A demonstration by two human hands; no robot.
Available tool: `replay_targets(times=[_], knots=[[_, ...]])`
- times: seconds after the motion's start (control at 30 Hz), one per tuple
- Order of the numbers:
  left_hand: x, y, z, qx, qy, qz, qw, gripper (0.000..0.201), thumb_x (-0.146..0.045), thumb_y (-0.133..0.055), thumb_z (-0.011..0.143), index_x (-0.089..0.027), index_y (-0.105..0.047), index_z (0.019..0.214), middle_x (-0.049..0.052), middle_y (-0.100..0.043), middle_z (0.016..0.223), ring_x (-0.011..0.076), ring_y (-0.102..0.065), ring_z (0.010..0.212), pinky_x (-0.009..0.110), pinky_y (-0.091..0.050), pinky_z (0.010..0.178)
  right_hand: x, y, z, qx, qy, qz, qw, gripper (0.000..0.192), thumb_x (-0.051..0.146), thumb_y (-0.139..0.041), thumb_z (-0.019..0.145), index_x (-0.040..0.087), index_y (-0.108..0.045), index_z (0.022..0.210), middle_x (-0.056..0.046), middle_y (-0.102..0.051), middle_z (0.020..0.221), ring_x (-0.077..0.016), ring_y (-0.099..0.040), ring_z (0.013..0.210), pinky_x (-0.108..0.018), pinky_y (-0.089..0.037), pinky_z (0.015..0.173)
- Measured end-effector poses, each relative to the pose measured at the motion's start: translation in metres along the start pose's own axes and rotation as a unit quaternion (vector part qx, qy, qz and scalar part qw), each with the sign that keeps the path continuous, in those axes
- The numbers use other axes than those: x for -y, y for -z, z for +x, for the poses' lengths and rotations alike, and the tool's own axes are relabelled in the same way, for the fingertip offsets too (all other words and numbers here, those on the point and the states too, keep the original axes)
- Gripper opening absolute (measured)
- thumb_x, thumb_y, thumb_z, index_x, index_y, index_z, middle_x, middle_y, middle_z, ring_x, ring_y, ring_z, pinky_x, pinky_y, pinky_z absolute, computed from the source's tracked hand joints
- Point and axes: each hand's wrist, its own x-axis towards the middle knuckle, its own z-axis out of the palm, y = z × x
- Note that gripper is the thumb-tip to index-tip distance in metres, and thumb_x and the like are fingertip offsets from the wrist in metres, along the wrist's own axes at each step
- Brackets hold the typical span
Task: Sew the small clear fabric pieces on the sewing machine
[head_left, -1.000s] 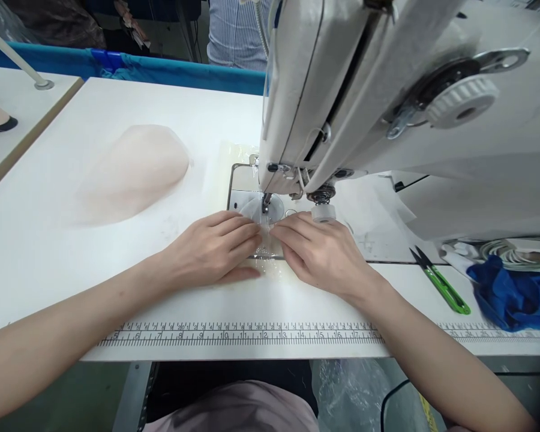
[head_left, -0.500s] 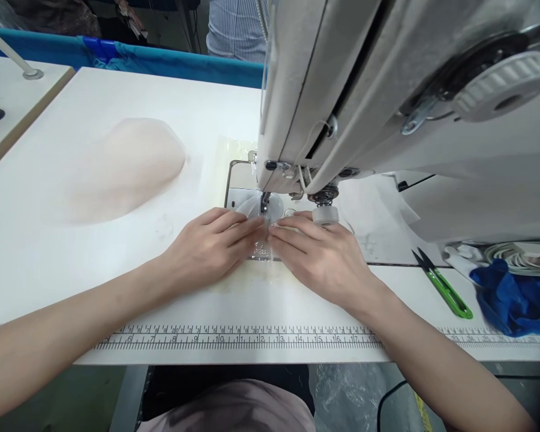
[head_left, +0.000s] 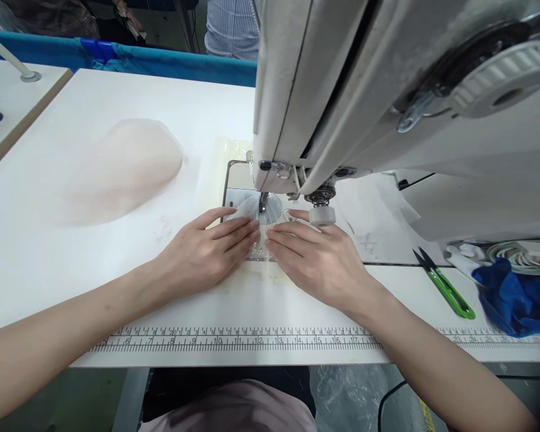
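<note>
1. Fabric, thin and translucent, is located at the presser foot, between the two sets of fingertips.
2. Left hand is laid palm down; its fingers are nearly straight, with the index parted from the others, and their tips are set at the fabric.
3. Right hand is placed likewise opposite, index also parted; whether fabric is gripped by either hand cannot be told.
4. Green snips and a blue cloth are seen at right; a sheer beige panel is laid at left.

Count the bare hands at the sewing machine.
2: the left hand in front and to the left of the presser foot, the right hand in front and to its right.
</note>
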Motion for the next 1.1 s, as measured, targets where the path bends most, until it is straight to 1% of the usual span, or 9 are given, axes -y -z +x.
replay_targets(times=[0.07,0.2,0.3,0.43,0.57,0.7,0.77,0.97,1.1], knots=[[0.002,-0.001,0.000,0.002,0.003,-0.009,1.000,0.025,-0.017,-0.054,0.096,-0.012,-0.064,0.118,0.008,-0.072,0.118,0.0211,-0.068,0.111,0.043,-0.055,0.099,-0.002,-0.002,0.000,0.007,-0.004,0.000,1.000,0.023,0.006,-0.052,0.094,0.017,-0.072,0.096,-0.003,-0.077,0.100,-0.0158,-0.070,0.094,-0.036,-0.050,0.099],[0.005,-0.003,0.002,0.008,0.029,-0.028,0.999,0.027,-0.016,-0.054,0.095,-0.013,-0.064,0.120,0.010,-0.072,0.118,0.0228,-0.067,0.113,0.046,-0.052,0.103,-0.006,-0.005,0.002,0.020,-0.001,-0.003,1.000,0.026,0.004,-0.051,0.093,0.018,-0.072,0.098,-0.002,-0.077,0.105,-0.0162,-0.071,0.091,-0.038,-0.052,0.097],[0.003,-0.002,0.001,0.007,0.024,-0.018,1.000,0.026,-0.015,-0.052,0.096,-0.014,-0.064,0.119,0.009,-0.072,0.119,0.0219,-0.067,0.112,0.046,-0.052,0.103,-0.005,-0.006,0.002,0.020,-0.006,0.000,1.000,0.026,0.005,-0.050,0.093,0.017,-0.073,0.098,-0.003,-0.077,0.106,-0.0164,-0.071,0.091,-0.039,-0.051,0.099],[0.000,0.000,-0.001,0.002,0.016,-0.014,1.000,0.023,-0.014,-0.054,0.095,-0.014,-0.066,0.114,0.009,-0.073,0.115,0.0213,-0.068,0.111,0.045,-0.053,0.103,-0.003,-0.006,0.001,0.009,-0.008,0.004,1.000,0.026,0.005,-0.051,0.093,0.016,-0.073,0.100,-0.004,-0.077,0.106,-0.0163,-0.070,0.095,-0.040,-0.050,0.101],[0.004,-0.003,0.000,-0.011,0.022,-0.027,0.999,0.025,-0.014,-0.055,0.094,-0.013,-0.066,0.115,0.009,-0.074,0.113,0.0217,-0.069,0.108,0.048,-0.050,0.106,-0.004,-0.010,0.001,-0.003,-0.005,-0.026,1.000,0.026,0.006,-0.049,0.095,0.016,-0.073,0.099,-0.001,-0.077,0.105,-0.0151,-0.070,0.091,-0.037,-0.048,0.103],[0.008,-0.004,0.002,0.001,0.034,-0.018,0.999,0.025,-0.015,-0.052,0.096,-0.015,-0.065,0.116,0.007,-0.073,0.116,0.0211,-0.069,0.110,0.051,-0.048,0.110,-0.004,-0.013,0.002,-0.013,-0.008,-0.027,1.000,0.024,0.007,-0.050,0.094,0.013,-0.073,0.099,-0.003,-0.077,0.103,-0.0163,-0.070,0.088,-0.037,-0.049,0.101],[0.006,-0.003,0.002,0.010,0.035,-0.013,0.999,0.026,-0.016,-0.051,0.096,-0.014,-0.063,0.119,0.008,-0.072,0.118,0.0218,-0.067,0.112,0.053,-0.046,0.110,-0.004,-0.013,0.002,-0.017,-0.008,-0.028,0.999,0.022,0.007,-0.052,0.094,0.011,-0.073,0.098,-0.003,-0.077,0.103,-0.0165,-0.070,0.088,-0.038,-0.048,0.103],[-0.001,-0.001,-0.002,-0.002,0.040,-0.025,0.999,0.027,-0.019,-0.055,0.095,-0.015,-0.063,0.121,0.007,-0.073,0.115,0.0209,-0.068,0.110,0.049,-0.043,0.114,-0.002,-0.014,0.002,-0.025,-0.017,-0.031,0.999,0.024,0.010,-0.049,0.096,0.014,-0.073,0.098,-0.003,-0.077,0.102,-0.0159,-0.070,0.088,-0.037,-0.048,0.102],[0.004,-0.005,0.002,0.000,0.051,-0.031,0.998,0.029,-0.020,-0.054,0.095,-0.015,-0.063,0.122,0.008,-0.073,0.116,0.0221,-0.068,0.110,0.050,-0.040,0.116,-0.005,-0.014,0.003,0.010,-0.030,-0.040,0.999,0.025,0.010,-0.048,0.096,0.012,-0.073,0.102,-0.004,-0.078,0.099,-0.0171,-0.070,0.086,-0.039,-0.047,0.103]])
